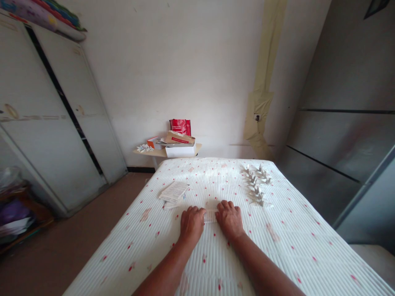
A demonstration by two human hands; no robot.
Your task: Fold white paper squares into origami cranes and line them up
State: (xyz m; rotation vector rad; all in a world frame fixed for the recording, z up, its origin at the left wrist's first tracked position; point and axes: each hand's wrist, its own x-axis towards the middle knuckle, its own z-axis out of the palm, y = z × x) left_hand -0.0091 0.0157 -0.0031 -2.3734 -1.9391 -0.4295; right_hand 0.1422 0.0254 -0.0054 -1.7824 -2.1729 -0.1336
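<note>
Striped white cover (212, 181), red-flecked — paper sheets (174, 191) off-white with rows of print — red bag (180, 126), brown floor (92, 213).

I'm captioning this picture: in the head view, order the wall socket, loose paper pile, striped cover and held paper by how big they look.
1. Striped cover
2. Loose paper pile
3. Held paper, judging its visible part
4. Wall socket
</note>
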